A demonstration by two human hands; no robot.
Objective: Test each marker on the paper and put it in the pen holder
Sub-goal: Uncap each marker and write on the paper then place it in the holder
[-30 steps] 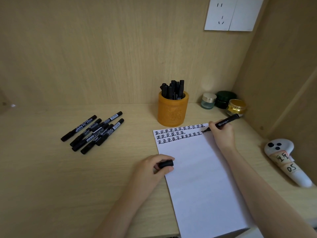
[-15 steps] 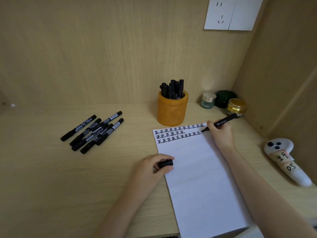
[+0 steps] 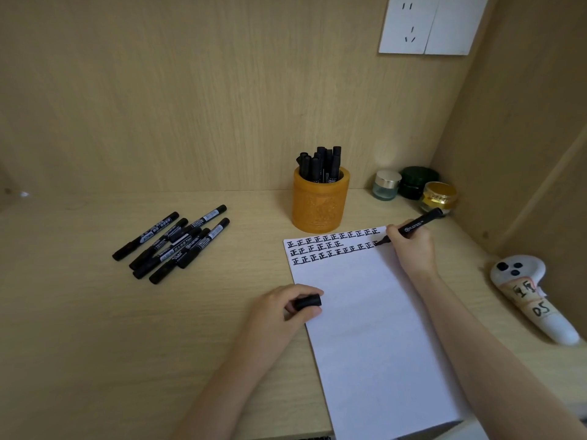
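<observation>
The black marker [image 3: 416, 224] has its cap off. The right hand [image 3: 413, 249] pinches it, and its tip touches the white sheet of paper [image 3: 365, 328] at the right end of the rows of marks. The left hand [image 3: 282, 309] curls round the black cap [image 3: 308, 302]. Many black markers [image 3: 319, 163] stand in the round orange pen holder [image 3: 319, 206], so I think much is done. A pile of capped black markers [image 3: 174, 242] lies on the pale wooden bench [image 3: 95, 312], not yet tested.

Home desk nook: wood-laminate walls, wall socket [image 3: 408, 24], cosmetic jars [image 3: 414, 185], pen holder [image 3: 320, 203].
</observation>
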